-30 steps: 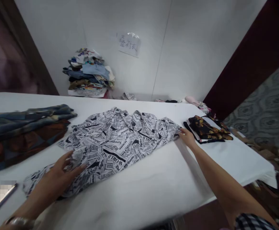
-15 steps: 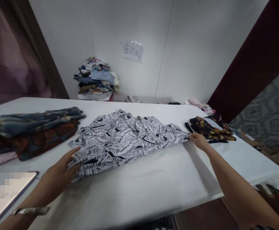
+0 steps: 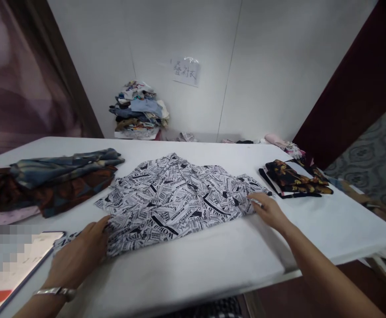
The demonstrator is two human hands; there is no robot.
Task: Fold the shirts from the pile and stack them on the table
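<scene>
A white shirt with black newspaper print lies spread across the table in front of me, its collar end pointing away. My left hand, with a metal band on its wrist, is closed on the shirt's near left side; a bit of the printed cloth shows beyond it to the left. At the near right side, my right hand pinches the shirt's edge between thumb and fingers. The sleeve on that side reaches a little past the hand.
Brown and blue garments lie at the left, beside a tablet-like panel. Folded dark floral clothes rest at the right. A tall clothes pile stands at the back, near a paper sign on the wall.
My right hand has moved left and nearer along the shirt's edge from the sleeve end. My left hand, open before, has closed on the cloth. The shirt's front edge lies flatter.
</scene>
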